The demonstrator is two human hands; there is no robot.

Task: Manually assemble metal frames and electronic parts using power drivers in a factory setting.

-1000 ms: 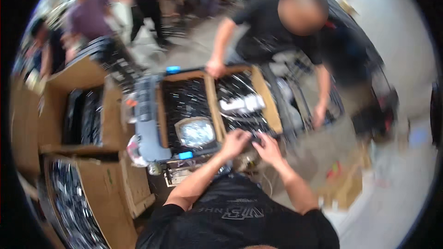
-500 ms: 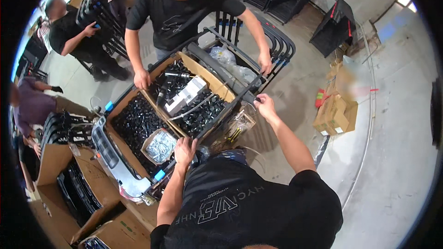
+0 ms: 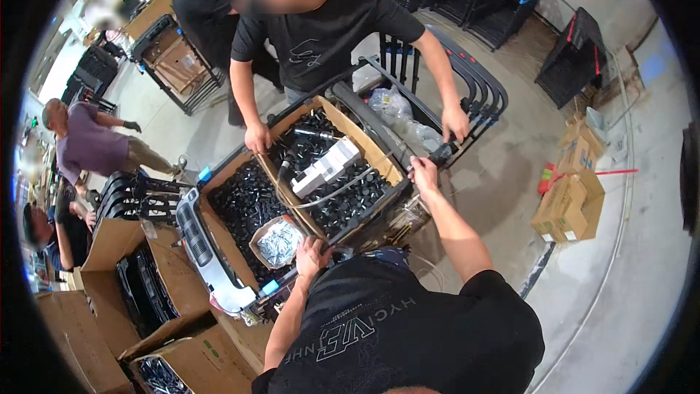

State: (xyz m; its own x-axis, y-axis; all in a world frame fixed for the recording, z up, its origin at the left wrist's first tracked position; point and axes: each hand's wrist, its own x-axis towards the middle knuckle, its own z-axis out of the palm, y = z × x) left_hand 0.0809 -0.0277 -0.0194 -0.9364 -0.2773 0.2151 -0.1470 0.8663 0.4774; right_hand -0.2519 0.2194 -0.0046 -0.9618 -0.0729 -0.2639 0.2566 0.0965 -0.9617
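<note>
A black tubular frame surrounds cardboard bins in front of me. My left hand is closed over its near edge, beside a small carton of silver screws. Farther right, my right hand grips the near end of a thick dark tube that crosses the frame. Black plastic caps fill the bins. On them lie a long white box and a power tool with a metal barrel. A grey vented panel lines the left side.
Opposite me, a co-worker in black rests one hand on the bin's edge and the other on the frame. Open cartons stand at lower left. Stacked black frames and cardboard boxes are at right.
The view has shifted, so the frame and bins appear farther right. A person in black at left has moved behind the co-worker opposite. Both my hands keep their places on the frame.
</note>
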